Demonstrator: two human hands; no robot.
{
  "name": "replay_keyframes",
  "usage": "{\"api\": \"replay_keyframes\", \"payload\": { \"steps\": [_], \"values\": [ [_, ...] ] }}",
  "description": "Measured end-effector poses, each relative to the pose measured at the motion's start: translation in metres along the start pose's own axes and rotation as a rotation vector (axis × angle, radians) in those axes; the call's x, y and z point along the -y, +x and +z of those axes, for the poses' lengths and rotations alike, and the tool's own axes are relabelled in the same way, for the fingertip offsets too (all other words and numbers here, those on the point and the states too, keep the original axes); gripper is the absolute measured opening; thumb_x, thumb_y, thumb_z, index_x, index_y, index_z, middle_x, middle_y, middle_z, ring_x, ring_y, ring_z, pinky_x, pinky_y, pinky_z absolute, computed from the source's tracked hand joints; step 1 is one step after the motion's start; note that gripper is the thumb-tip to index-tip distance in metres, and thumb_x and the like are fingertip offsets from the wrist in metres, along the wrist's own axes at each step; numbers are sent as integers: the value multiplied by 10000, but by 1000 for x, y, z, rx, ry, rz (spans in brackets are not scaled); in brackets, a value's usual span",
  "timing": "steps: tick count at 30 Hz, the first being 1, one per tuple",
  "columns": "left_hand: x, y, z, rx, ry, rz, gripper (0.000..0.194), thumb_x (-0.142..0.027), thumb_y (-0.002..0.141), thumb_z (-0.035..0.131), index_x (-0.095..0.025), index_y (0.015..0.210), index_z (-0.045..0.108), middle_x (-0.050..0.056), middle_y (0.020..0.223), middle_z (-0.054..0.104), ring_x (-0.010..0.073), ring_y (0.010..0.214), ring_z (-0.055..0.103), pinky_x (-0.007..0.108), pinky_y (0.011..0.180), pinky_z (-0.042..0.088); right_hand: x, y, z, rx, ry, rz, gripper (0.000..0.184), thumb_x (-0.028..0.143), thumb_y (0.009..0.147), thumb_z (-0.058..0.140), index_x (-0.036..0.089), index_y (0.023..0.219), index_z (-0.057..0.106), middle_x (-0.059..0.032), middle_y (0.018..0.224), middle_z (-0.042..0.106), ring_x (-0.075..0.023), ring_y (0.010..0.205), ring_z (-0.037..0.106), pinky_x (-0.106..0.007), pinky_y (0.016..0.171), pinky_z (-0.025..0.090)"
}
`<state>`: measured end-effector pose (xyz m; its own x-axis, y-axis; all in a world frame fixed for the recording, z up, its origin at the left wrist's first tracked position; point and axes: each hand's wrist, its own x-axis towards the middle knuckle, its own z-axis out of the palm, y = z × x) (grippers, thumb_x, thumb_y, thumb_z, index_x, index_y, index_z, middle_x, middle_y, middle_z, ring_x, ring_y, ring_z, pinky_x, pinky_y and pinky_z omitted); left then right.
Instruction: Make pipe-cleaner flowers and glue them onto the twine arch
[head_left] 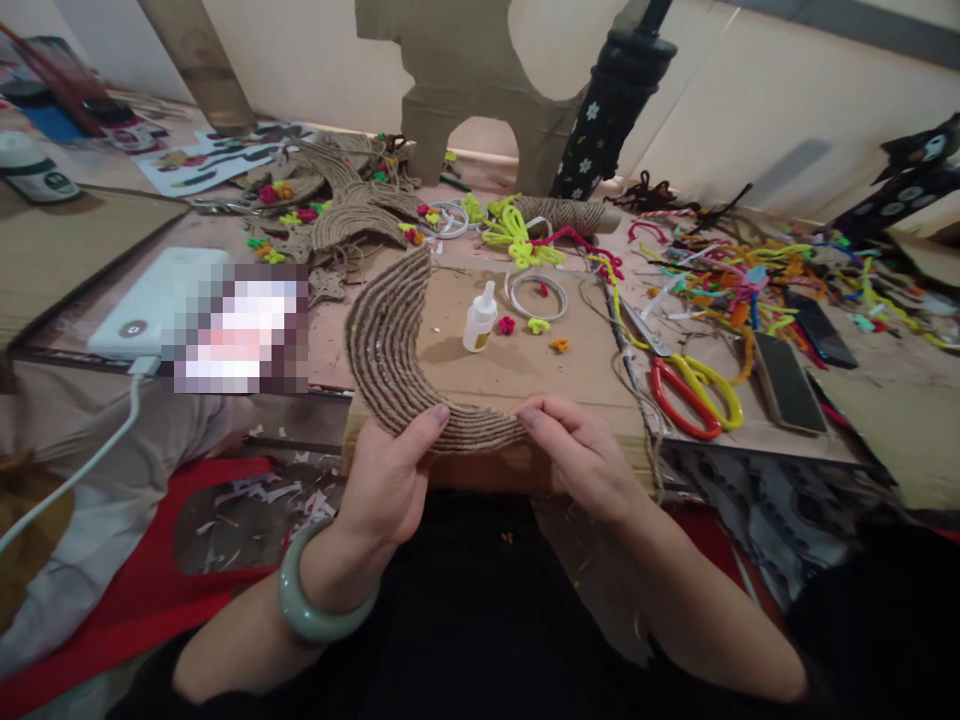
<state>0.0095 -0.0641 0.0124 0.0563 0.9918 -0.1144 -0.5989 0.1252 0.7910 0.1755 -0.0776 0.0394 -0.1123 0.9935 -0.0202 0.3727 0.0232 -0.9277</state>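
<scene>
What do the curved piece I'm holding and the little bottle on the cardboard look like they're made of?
Curved piece: matte natural twine, likely jute, judging by its brown, fibrous rows.

Bottle: probably smooth plastic, whitish and translucent-looking, with a narrow nozzle; glass can't be excluded.

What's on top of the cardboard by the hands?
On the cardboard: a small bottle, a white ring, and pink, yellow and orange flowers. The rope piece hides part of it.
</scene>
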Motion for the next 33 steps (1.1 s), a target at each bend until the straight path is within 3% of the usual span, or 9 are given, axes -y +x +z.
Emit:
{"api": "replay_keyframes", "payload": {
  "steps": [5, 10, 17, 20, 24, 30, 33],
  "values": [
    [0, 2, -1, -20, 7, 16, 320, -203, 739, 704, -222, 1057, 669, 50, 1059, 714, 247, 1085, 635, 372, 935, 528, -3, 0, -5, -20, 30, -26, 292, 340, 919, 416, 182, 818, 639, -13, 737, 640, -140, 727, 589, -249, 692, 450],
    [-1, 3, 1, -50, -34, 27, 336, -176, 725, 708, -197, 1059, 675, 49, 1058, 719, 238, 1088, 633, 357, 955, 514, -4, -4, -4, 85, -9, -17, 284, 374, 906, 460, 174, 754, 592, 5, 658, 547, -116, 631, 500, -231, 595, 395],
    [-2, 3, -2, -96, -51, -89, 171, -235, 717, 717, -166, 873, 706, 39, 869, 747, 235, 994, 675, 352, 913, 536, -10, -7, -11, 165, 61, -14, 295, 375, 928, 438, 178, 768, 588, -6, 711, 567, -119, 685, 521, -234, 646, 411],
    [0, 2, -2, -96, -39, -73, 136, -212, 707, 719, -169, 834, 697, 32, 846, 744, 219, 945, 687, 328, 877, 550, -11, -8, -12, 171, 98, -19, 304, 393, 930, 428, 177, 822, 613, -17, 747, 596, -127, 718, 545, -245, 680, 430],
    [0, 2, 0, -49, -15, -126, 126, -212, 693, 738, -162, 798, 691, 24, 784, 730, 195, 817, 702, 302, 796, 573, -9, -9, -10, 124, 18, 8, 248, 379, 875, 510, 170, 806, 624, -8, 691, 583, -115, 620, 498, -237, 571, 393],
    [-7, 5, -2, -201, -26, -120, 231, -240, 605, 796, -170, 798, 689, -10, 679, 703, 167, 674, 689, 282, 712, 579, -6, -12, -16, 222, 5, 4, 261, 387, 844, 535, 167, 733, 621, 2, 636, 556, -102, 565, 474, -226, 511, 366],
    [-5, 2, -3, -138, 22, -173, 212, -242, 632, 779, -154, 799, 683, 16, 722, 711, 164, 671, 679, 260, 655, 564, -3, -7, -16, 142, 54, -10, 294, 421, 868, 507, 170, 765, 620, -8, 666, 577, -116, 618, 518, -240, 568, 404]
  ]
}}
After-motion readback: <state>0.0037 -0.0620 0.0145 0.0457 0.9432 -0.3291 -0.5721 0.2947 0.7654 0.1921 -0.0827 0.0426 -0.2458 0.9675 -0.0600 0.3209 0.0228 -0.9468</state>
